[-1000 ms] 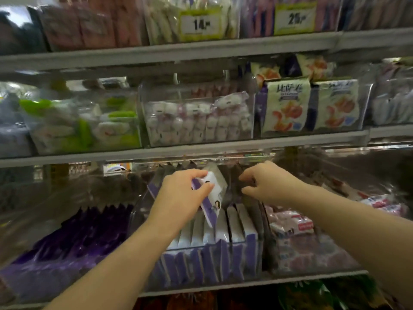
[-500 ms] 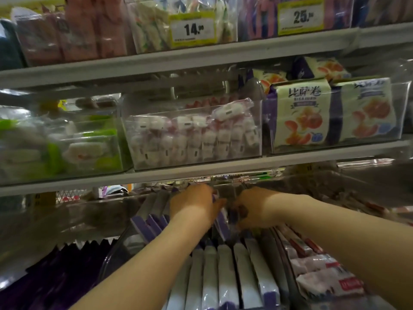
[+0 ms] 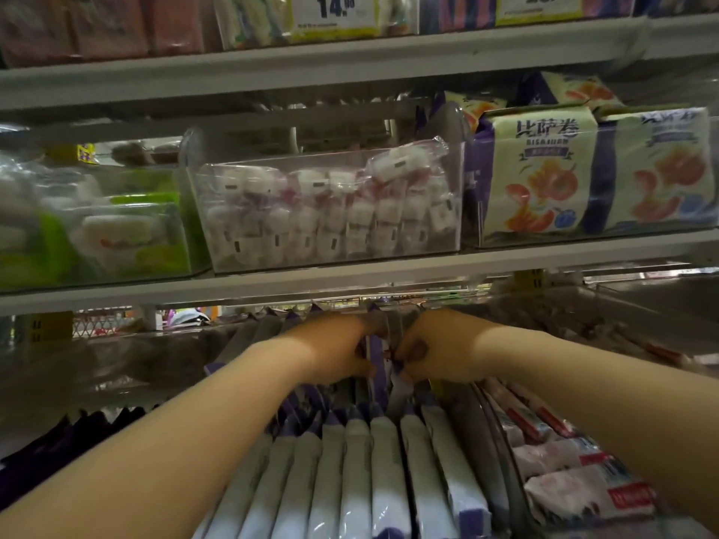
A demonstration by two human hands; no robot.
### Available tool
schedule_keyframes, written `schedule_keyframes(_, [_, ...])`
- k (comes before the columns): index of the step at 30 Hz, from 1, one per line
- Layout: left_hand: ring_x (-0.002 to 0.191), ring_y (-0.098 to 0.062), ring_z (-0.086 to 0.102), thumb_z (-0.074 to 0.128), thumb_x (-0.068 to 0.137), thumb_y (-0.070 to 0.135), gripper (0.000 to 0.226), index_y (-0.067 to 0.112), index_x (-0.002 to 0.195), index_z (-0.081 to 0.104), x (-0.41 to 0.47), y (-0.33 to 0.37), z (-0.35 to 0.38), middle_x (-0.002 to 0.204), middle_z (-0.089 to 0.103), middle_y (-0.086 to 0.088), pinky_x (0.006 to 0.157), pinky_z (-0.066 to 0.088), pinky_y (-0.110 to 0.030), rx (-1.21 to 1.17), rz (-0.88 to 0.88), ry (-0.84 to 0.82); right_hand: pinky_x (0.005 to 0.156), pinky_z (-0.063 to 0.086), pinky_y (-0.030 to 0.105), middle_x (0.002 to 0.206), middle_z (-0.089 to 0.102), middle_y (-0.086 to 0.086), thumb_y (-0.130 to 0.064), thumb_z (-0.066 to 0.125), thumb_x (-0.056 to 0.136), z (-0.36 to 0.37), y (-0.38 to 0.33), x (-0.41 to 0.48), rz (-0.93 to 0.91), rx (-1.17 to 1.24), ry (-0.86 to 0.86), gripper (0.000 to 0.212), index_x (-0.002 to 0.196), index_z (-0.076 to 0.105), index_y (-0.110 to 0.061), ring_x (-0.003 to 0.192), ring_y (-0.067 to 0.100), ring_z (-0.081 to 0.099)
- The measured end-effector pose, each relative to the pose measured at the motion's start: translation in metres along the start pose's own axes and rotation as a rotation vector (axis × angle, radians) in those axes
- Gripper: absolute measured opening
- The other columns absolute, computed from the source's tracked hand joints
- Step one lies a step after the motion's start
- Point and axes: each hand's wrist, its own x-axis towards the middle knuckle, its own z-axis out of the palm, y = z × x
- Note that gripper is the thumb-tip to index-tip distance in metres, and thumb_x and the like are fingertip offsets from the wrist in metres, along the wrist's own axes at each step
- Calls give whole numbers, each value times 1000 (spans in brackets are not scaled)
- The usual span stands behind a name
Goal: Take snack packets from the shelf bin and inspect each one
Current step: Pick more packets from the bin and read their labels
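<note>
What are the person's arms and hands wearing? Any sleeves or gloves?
Nothing that shows. The left forearm and right forearm are bare, no sleeves in view. The left hand and right hand have no gloves; no watch, bracelet or ring can be seen, though it is blurry.

Up on the top shelf a yellow-and-white price tag (image 3: 336,11) reads a big 14 with a small 90 after it. A second price tag (image 3: 539,5) further right is cut by the frame edge, so only the bottoms of its digits show. On the middle shelf a cream-and-purple packet (image 3: 544,169) carries 比萨卷 in large characters with BISAJUAN in small capitals beneath, its twin packet (image 3: 661,165) alongside being too blurred to read, and the white-and-purple snack packets (image 3: 383,472) in the bin below give me nothing legible.
</note>
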Motion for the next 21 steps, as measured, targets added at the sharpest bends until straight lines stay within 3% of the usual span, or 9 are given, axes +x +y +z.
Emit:
schedule_keyframes(3, [118, -22, 55, 63, 91, 27, 56, 29, 141, 37, -1, 3, 6, 133, 56, -1, 101, 44, -34, 11, 22, -29, 74, 48, 27, 94, 70, 4, -29, 63, 87, 0, -2, 1, 5, -37, 26, 21, 99, 72, -14, 85, 19, 62])
schedule_keyframes(5, [123, -24, 52, 62, 92, 27, 65, 28, 148, 28, -2, 4, 8, 139, 52, -1, 102, 43, -32, 5, 1, -29, 81, 52, 31, 101, 69, 2, -29, 67, 83, 1, -2, -1, 9, -22, 50, 29, 109, 67, -17, 91, 19, 63])
schedule_keyframes(7, [117, -25, 56, 61, 92, 30, 58, 24, 144, 37, -4, 3, 11, 131, 58, -3, 99, 46, -36, 52, -20, -40, 90, 52, 37, 117, 65, -1, -27, 70, 81, 0, -4, -3, -30, 31, 60, 50, 129, 56, -25, 103, 20, 61])
schedule_keyframes(9, [105, -24, 60, 59, 92, 31, 37, 21, 127, 52, -7, 1, 14, 118, 63, -4, 92, 50, -36, 107, -22, -32, 96, 49, 34, 131, 58, -4, -27, 71, 82, 0, -4, -3, -72, 48, 60, 61, 138, 47, -31, 113, 18, 57])
schedule_keyframes(12, [104, -26, 60, 55, 93, 33, 41, 22, 132, 46, -10, -1, 15, 119, 63, -5, 93, 49, -40, 106, -24, -36, 100, 45, 31, 138, 54, -5, -37, 69, 85, 0, -6, -1, -80, 4, 41, 59, 139, 45, -32, 120, 17, 53])
schedule_keyframes(16, [110, -28, 58, 52, 95, 32, 48, 22, 139, 38, -10, -6, 14, 126, 59, -7, 97, 48, -42, 160, -8, -44, 100, 47, 35, 134, 56, -4, -47, 69, 83, 2, -12, 4, -86, 17, 74, 61, 138, 47, -31, 119, 19, 54])
schedule_keyframes(21, [110, -31, 57, 49, 97, 28, 41, 17, 136, 42, -16, -4, 13, 128, 57, -10, 96, 48, -42, 273, -36, -108, 86, 53, 42, 113, 63, 2, -50, 63, 86, 4, -17, 9, -37, -83, 176, 42, 118, 60, -23, 100, 22, 60])
